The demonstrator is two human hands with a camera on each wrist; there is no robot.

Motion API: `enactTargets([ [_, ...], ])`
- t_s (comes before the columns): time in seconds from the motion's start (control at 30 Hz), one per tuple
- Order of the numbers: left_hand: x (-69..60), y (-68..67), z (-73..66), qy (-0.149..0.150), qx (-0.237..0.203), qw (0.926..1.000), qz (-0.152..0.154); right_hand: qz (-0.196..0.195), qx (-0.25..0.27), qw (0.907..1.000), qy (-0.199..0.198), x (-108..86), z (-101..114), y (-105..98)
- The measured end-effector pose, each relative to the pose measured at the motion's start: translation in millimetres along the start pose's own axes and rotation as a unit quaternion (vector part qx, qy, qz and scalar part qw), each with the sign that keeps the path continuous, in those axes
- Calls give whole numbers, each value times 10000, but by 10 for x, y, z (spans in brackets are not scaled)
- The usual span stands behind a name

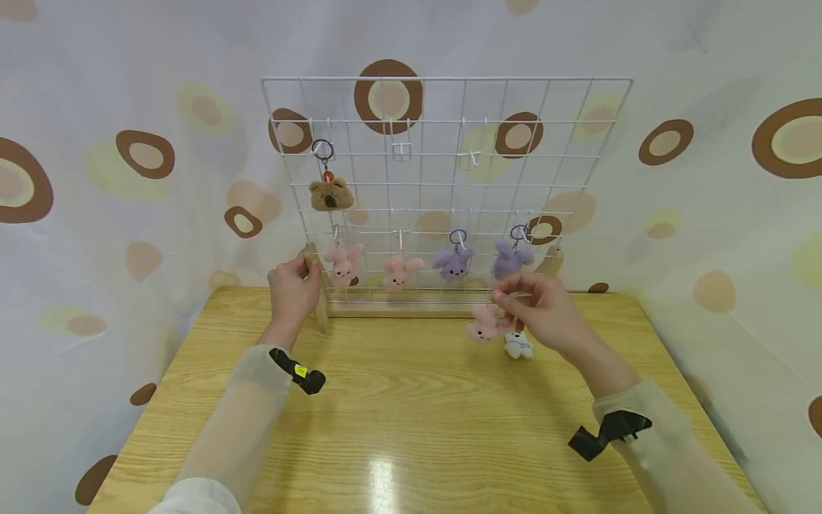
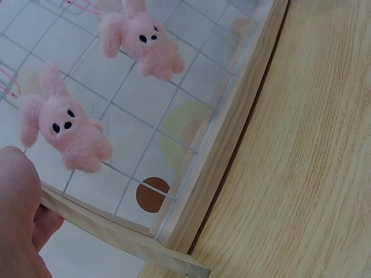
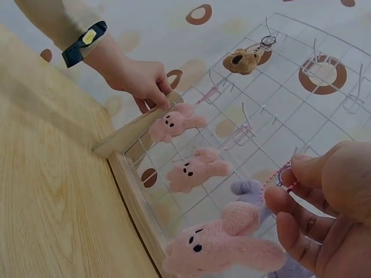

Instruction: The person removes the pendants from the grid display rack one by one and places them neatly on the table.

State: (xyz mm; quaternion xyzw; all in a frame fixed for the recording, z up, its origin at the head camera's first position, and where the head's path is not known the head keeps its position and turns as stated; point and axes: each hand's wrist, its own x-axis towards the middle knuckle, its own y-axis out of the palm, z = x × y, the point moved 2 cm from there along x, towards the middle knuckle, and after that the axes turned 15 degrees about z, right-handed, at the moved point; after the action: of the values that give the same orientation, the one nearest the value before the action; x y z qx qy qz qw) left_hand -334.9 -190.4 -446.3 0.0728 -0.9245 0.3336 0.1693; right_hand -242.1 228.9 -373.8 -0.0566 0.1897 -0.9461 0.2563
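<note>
At the left end of the wire grid rack (image 1: 366, 183), my left hand (image 1: 294, 289) grips the upper end of its wooden side piece (image 2: 127, 236). My right hand (image 1: 546, 310) pinches the beaded chain (image 3: 268, 178) of a pink plush rabbit keychain (image 1: 483, 328) between thumb and fingers. This rabbit (image 3: 217, 243) dangles in front of the rack's lower right part. Two more pink rabbit keychains (image 1: 343, 265) hang on lower hooks at the left. To their right hang two purple plush keychains (image 1: 453, 264), the farther one (image 1: 511, 257) just above my right hand.
A brown bear-head keychain (image 1: 331, 195) hangs at the rack's upper left. Two upper hooks (image 1: 401, 148) hold nothing. On the wooden table (image 1: 385, 400), a white plush toy (image 1: 517, 347) lies below my right hand, partly covered. A patterned cloth (image 1: 700, 228) hangs behind.
</note>
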Motion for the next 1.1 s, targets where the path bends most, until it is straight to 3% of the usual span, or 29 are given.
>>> enactTargets([
  [0.37,-32,-8,-6,-110,-61,9999,55,65,121,9997,213,-68,-191,58],
  [0.67,-23,-15,-16,68,-49,10000,24,163,137,9995,229,-147,-347,85],
  [1.1,-5,-3,-16,60,-53,10000,15,231,101,9987,445,-234,-534,84],
])
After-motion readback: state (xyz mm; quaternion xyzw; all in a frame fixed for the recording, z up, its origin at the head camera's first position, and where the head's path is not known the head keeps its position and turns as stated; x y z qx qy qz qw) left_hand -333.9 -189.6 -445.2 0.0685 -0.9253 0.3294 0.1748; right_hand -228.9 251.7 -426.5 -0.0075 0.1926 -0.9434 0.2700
